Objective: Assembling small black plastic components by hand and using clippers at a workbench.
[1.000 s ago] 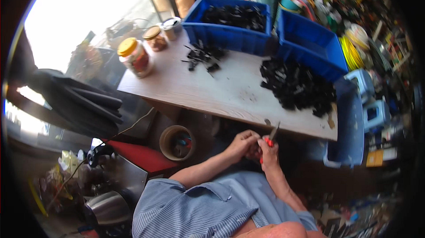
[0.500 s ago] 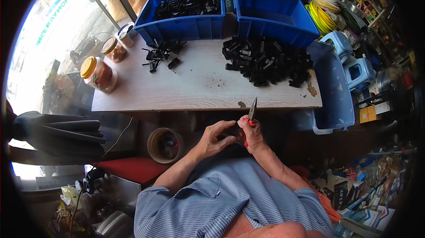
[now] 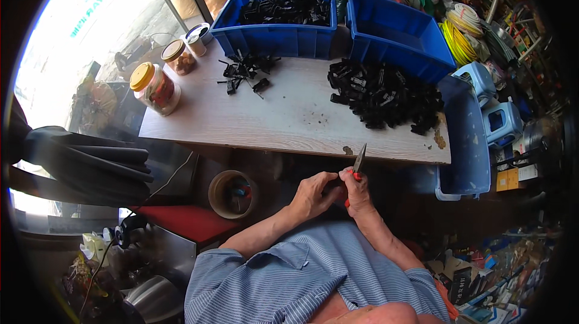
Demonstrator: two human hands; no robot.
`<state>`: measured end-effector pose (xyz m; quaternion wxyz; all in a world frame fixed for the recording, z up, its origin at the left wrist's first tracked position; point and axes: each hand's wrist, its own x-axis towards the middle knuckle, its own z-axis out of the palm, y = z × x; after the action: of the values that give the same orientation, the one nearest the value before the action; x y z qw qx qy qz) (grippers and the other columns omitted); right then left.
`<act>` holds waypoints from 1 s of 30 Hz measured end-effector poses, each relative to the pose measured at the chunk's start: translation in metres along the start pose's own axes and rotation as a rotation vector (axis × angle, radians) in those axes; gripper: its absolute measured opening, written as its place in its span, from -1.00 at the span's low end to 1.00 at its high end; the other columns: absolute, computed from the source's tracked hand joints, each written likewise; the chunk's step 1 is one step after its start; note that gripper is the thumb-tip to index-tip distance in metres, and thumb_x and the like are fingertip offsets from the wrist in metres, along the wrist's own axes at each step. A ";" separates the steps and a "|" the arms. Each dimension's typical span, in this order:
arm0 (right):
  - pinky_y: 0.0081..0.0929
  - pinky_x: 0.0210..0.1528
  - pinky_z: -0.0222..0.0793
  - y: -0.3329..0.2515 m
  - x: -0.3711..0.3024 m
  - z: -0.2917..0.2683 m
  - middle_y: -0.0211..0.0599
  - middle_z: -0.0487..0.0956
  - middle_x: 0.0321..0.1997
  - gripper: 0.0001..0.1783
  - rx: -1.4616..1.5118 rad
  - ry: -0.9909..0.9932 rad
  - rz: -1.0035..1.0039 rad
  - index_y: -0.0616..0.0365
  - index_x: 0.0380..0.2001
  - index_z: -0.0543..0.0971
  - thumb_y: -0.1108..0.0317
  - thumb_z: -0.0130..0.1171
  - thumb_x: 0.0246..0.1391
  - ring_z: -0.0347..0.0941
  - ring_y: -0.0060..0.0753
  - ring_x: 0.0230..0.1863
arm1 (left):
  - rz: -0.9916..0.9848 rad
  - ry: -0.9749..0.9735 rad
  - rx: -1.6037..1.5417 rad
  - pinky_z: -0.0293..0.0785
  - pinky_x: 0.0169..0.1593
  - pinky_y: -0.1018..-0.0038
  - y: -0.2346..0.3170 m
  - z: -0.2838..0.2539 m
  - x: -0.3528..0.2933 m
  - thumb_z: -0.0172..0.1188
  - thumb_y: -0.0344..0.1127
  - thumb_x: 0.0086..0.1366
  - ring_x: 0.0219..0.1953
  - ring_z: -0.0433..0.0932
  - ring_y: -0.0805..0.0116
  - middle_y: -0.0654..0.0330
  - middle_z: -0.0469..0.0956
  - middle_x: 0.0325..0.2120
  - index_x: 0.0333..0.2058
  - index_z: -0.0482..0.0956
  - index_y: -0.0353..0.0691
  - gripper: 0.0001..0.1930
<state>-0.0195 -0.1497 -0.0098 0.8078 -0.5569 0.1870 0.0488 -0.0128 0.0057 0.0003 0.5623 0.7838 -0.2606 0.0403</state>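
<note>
Just off the front edge of the table (image 3: 259,122), my two hands meet over my lap. My right hand (image 3: 360,196) is closed around red-handled long-nose pliers (image 3: 360,158), their jaws pointing up and away toward the tabletop. Beside it, my left hand (image 3: 311,197) has thumb and fingers curled together, the fingertips close to the right thumb; whatever they pinch is too small or hidden. Beyond the hands, a large pile of small black plastic parts (image 3: 386,95) covers the table's right side. A smaller scatter of thin black pieces (image 3: 244,75) lies to the left.
Behind the piles stand a blue crate (image 3: 271,37) of black parts and another blue crate (image 3: 401,49). Lidded jars (image 3: 158,92) line the table's left edge. Below stands a round bin (image 3: 215,194) with scraps inside. A large blue tub (image 3: 467,170) flanks the table's right end.
My view has turned, so the table and crates sit farther right and tilted. My left fingers have drawn more closely together beside the right hand. The pliers stay in my right hand.
</note>
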 end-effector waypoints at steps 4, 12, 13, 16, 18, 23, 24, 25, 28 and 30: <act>-0.56 -0.42 0.23 -0.013 0.000 0.006 -0.59 0.38 -0.52 -0.84 -0.073 0.005 0.016 0.02 -0.52 0.48 0.28 0.19 0.07 0.28 -0.67 -0.45 | -0.208 0.096 -0.187 0.56 -0.36 0.51 -0.001 0.008 0.003 0.29 -0.47 0.22 -0.45 0.69 0.31 0.03 0.64 -0.46 -0.15 0.48 -0.36 -0.75; -0.43 -0.57 0.53 -0.025 -0.009 0.008 -0.46 0.36 -0.61 -0.89 0.020 -0.096 0.132 0.07 -0.44 0.43 0.29 0.06 0.09 0.33 -0.56 -0.63 | -0.402 0.306 -0.666 0.57 -0.18 0.58 -0.006 0.003 0.026 0.25 -0.49 0.30 -0.33 0.60 0.52 0.18 0.63 -0.33 -0.12 0.47 -0.37 -0.79; -0.39 -0.58 0.58 -0.023 -0.010 0.007 -0.43 0.36 -0.62 -0.89 -0.017 -0.092 0.162 0.08 -0.42 0.42 0.29 0.04 0.08 0.34 -0.55 -0.65 | -0.407 0.313 -0.672 0.58 -0.18 0.57 -0.003 0.001 0.029 0.25 -0.49 0.30 -0.32 0.61 0.50 0.17 0.63 -0.32 -0.12 0.47 -0.37 -0.78; -0.35 -0.53 0.61 -0.017 -0.013 0.007 -0.33 0.43 -0.55 -0.88 -0.076 -0.128 0.195 0.13 -0.36 0.42 0.33 0.01 0.07 0.45 -0.44 -0.57 | -0.410 0.353 -0.742 0.58 -0.18 0.56 -0.002 0.003 0.034 0.25 -0.48 0.30 -0.31 0.62 0.49 0.15 0.63 -0.32 -0.12 0.47 -0.38 -0.78; -0.36 -0.52 0.61 -0.018 -0.017 0.011 -0.32 0.45 -0.52 -0.83 -0.110 -0.123 0.188 0.13 -0.28 0.42 0.32 0.01 0.06 0.47 -0.44 -0.54 | -0.404 0.371 -0.776 0.58 -0.18 0.56 0.003 0.005 0.037 0.26 -0.48 0.30 -0.30 0.62 0.49 0.15 0.63 -0.32 -0.12 0.47 -0.38 -0.78; -0.42 -0.47 0.61 -0.017 -0.021 0.016 -0.33 0.52 -0.38 -0.61 -0.214 -0.149 0.169 0.14 -0.03 0.40 0.30 0.02 0.05 0.54 -0.45 -0.42 | -0.386 0.363 -0.767 0.57 -0.18 0.58 0.000 0.009 0.040 0.27 -0.48 0.30 -0.31 0.60 0.53 0.18 0.63 -0.32 -0.13 0.48 -0.38 -0.78; -0.49 -0.49 0.56 -0.017 -0.021 0.016 -0.34 0.52 -0.36 -0.55 -0.243 -0.177 0.175 0.16 0.01 0.39 0.26 0.06 0.03 0.55 -0.49 -0.36 | -0.381 0.370 -0.730 0.56 -0.19 0.59 0.001 0.010 0.041 0.27 -0.48 0.30 -0.31 0.59 0.56 0.20 0.62 -0.32 -0.13 0.49 -0.37 -0.79; -0.56 -0.51 0.51 -0.018 -0.021 0.016 -0.36 0.51 -0.34 -0.49 -0.272 -0.204 0.180 0.18 0.05 0.38 0.23 0.11 0.02 0.56 -0.52 -0.29 | -0.377 0.375 -0.693 0.55 -0.19 0.60 0.001 0.010 0.041 0.27 -0.48 0.30 -0.32 0.57 0.58 0.22 0.62 -0.32 -0.14 0.49 -0.37 -0.79; -0.56 -0.50 0.51 -0.018 -0.020 0.015 -0.37 0.50 -0.30 -0.47 -0.281 -0.218 0.159 0.18 0.05 0.38 0.22 0.14 -0.01 0.55 -0.53 -0.27 | -0.414 0.345 -0.721 0.53 -0.21 0.62 -0.002 0.010 0.040 0.28 -0.47 0.29 -0.33 0.55 0.61 0.24 0.61 -0.32 -0.15 0.50 -0.37 -0.80; -0.57 -0.50 0.50 -0.018 -0.021 0.016 -0.38 0.50 -0.29 -0.47 -0.292 -0.206 0.161 0.18 0.04 0.38 0.21 0.15 -0.01 0.55 -0.54 -0.27 | -0.407 0.359 -0.706 0.53 -0.21 0.63 0.001 0.011 0.042 0.28 -0.47 0.29 -0.33 0.55 0.62 0.24 0.61 -0.33 -0.15 0.50 -0.37 -0.80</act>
<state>-0.0295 -0.1387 0.0188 0.7268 -0.6435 0.1380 0.1966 0.0207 -0.0199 0.0118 0.8283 0.5596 0.0030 -0.0275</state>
